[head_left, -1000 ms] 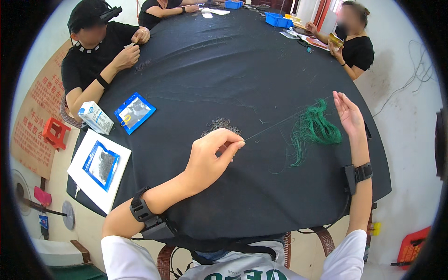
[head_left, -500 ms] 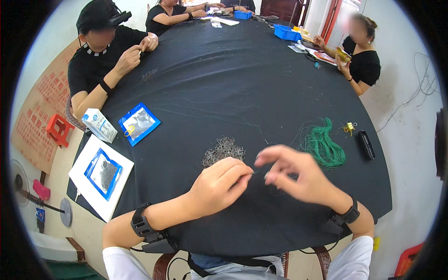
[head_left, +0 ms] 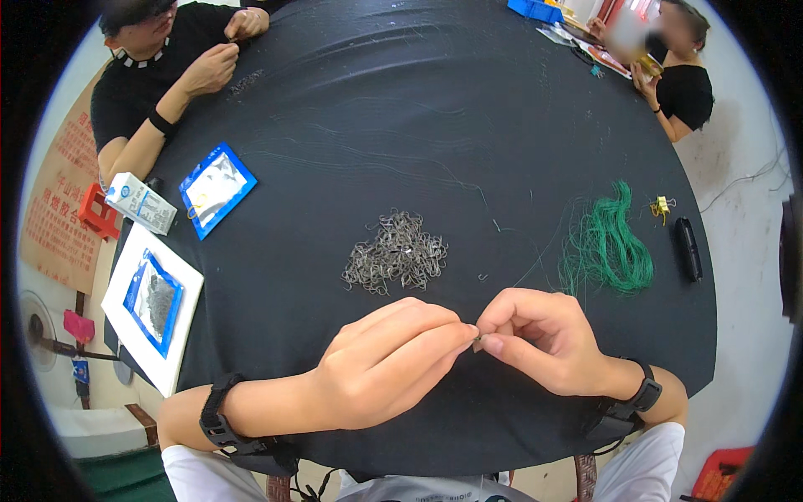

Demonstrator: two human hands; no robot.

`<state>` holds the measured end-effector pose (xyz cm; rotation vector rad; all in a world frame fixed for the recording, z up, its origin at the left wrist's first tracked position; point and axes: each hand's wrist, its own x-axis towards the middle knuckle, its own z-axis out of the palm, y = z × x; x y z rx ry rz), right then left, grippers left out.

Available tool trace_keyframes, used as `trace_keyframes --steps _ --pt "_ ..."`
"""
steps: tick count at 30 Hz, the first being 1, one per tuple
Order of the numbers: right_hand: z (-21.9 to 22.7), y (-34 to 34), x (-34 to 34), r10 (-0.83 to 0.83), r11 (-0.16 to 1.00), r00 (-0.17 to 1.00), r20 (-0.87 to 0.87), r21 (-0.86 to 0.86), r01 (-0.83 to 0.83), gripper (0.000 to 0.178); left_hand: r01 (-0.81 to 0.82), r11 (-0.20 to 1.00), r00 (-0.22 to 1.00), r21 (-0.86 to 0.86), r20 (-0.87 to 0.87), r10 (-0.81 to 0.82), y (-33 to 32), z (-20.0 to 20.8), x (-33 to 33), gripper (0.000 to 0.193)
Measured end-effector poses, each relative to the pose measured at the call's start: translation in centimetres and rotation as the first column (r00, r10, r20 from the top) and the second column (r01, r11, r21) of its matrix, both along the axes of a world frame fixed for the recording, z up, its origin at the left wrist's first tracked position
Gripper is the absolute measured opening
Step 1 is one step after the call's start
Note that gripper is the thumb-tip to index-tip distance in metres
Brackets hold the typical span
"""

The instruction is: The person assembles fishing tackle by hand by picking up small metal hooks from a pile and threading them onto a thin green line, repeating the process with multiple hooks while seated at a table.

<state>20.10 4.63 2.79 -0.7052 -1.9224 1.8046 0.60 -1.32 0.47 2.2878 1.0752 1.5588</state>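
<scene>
My left hand (head_left: 393, 360) is closed in a pinch, its thumb and fingertips pressed round a tiny dark piece that looks like a fishing hook. Against it, my right hand (head_left: 544, 339) pinches with thumb and forefinger at the same spot, its other fingers curled. What the right fingertips grip is too small and covered to make out. Just beyond my hands is a heap of grey metal fishing hooks (head_left: 397, 255), with one loose hook (head_left: 483, 277) to its right. A bundle of green fishing line (head_left: 615, 243) lies past my right hand, thin strands trailing from it.
A black case (head_left: 687, 249) and yellow binder clip (head_left: 662, 207) sit at the right. At left are a blue-edged pouch (head_left: 217, 191), a drink carton (head_left: 140, 202) and a white board (head_left: 186, 314) bearing a pouch of hooks (head_left: 155, 301). Co-workers sit across the black-covered table (head_left: 335, 159).
My right hand, apart with fingers spread before, has come in to meet the left fingertips and closed into a pinch. The view has tilted down toward the near table.
</scene>
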Motion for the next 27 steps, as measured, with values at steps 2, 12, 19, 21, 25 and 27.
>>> trace_keyframes --steps 2,12,19,21,25,27 --pt "0.0 -0.1 0.0 0.000 1.000 1.000 -0.003 -0.009 0.000 0.005 0.010 1.000 1.000 -0.022 -0.008 -0.010 -0.1 0.1 0.0 0.024" --pt "-0.9 -0.1 0.2 -0.037 0.998 0.998 -0.051 0.056 0.040 0.003 -0.003 0.997 1.000 -0.083 -0.005 0.002 -0.3 0.3 0.0 0.025" --pt "-0.1 0.0 0.2 -0.023 1.000 0.999 0.023 0.016 0.022 0.005 0.004 0.994 1.000 -0.113 -0.010 -0.005 -0.3 0.4 0.1 0.019" --pt "-0.3 0.0 0.2 -0.022 1.000 0.999 0.030 0.022 0.021 0.005 0.013 0.992 1.000 -0.125 -0.009 -0.014 -0.4 0.4 0.0 0.018" --pt "-0.3 -0.1 0.2 -0.034 0.998 0.999 0.028 0.061 0.032 0.005 0.024 0.984 1.000 -0.176 0.005 -0.024 -0.5 0.4 0.1 0.016" --pt "-0.1 -0.2 0.2 -0.032 0.997 0.998 0.063 0.076 0.027 0.005 0.023 0.980 1.000 -0.198 0.012 -0.021 -0.5 0.4 0.1 0.016"
